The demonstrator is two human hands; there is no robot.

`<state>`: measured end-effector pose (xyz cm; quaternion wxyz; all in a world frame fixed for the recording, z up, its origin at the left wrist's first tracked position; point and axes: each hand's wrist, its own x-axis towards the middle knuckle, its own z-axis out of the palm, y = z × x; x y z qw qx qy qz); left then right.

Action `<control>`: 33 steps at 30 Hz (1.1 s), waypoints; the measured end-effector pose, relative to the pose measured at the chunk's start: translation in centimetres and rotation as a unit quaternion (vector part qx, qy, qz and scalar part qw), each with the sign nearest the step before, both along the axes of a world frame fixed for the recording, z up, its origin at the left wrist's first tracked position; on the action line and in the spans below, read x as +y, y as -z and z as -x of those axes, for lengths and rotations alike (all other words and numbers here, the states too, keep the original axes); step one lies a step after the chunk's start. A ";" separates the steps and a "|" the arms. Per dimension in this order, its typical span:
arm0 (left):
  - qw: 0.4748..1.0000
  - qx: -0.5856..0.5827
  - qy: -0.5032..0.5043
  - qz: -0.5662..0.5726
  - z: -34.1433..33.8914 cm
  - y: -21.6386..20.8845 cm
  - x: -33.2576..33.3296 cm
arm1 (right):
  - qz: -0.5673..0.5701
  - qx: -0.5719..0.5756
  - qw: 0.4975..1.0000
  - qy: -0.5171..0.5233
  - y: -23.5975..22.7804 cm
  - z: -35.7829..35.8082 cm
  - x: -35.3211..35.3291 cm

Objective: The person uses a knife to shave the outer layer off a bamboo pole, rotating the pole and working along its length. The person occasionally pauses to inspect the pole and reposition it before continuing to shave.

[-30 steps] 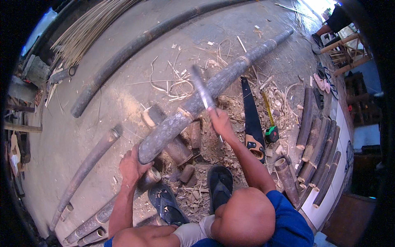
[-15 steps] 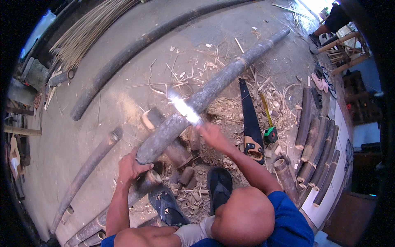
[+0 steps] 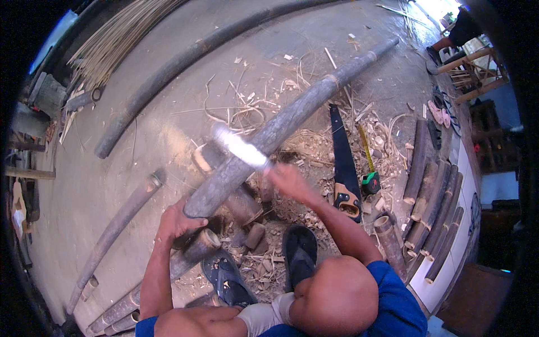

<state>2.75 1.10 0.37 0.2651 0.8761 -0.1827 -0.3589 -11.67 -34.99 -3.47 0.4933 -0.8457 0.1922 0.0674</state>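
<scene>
A long grey-brown bamboo pole (image 3: 297,112) slants from near my left knee toward the far right. My left hand (image 3: 176,222) is wrapped round its near end, thumb below the rim. My right hand (image 3: 289,181), slightly blurred, grips the handle of a knife with a broad, bright blade (image 3: 242,150). That blade lies across the top of the pole, its tip past the left side; glare hides its edge. Under the pole, a short log (image 3: 242,206) crosses it, partly hidden.
Right of the pole lie a handsaw (image 3: 343,151) and a tape measure (image 3: 370,182) among wood shavings (image 3: 309,147). Cut bamboo pieces (image 3: 432,208) line the right; another long pole (image 3: 168,73) curves at far left. Sandals (image 3: 300,253) are on my feet. A person's leg (image 3: 442,44) shows far right.
The knife blade has shifted slightly left across the pole, and my right hand has moved a little left with it. My left hand keeps its hold on the near end.
</scene>
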 end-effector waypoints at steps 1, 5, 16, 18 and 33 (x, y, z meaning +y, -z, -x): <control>1.000 0.011 0.002 0.002 -0.2 0.1 0.1 | -0.045 -0.001 0.994 0.103 0.0 0.0 0.3; 0.999 0.041 0.004 0.032 -0.8 0.3 0.0 | -0.029 0.020 0.997 0.066 -0.6 0.1 0.4; 0.964 -0.240 0.055 -0.096 3.6 -0.8 -1.3 | -0.029 -0.104 0.983 0.151 0.9 -0.5 0.0; 0.970 -0.219 0.052 -0.089 3.1 -1.2 -1.3 | 0.041 -0.098 0.994 0.004 0.8 0.1 0.8; 0.989 -0.120 0.048 -0.065 2.0 -1.4 -0.9 | 0.013 -0.023 0.995 0.091 0.4 -0.1 -1.2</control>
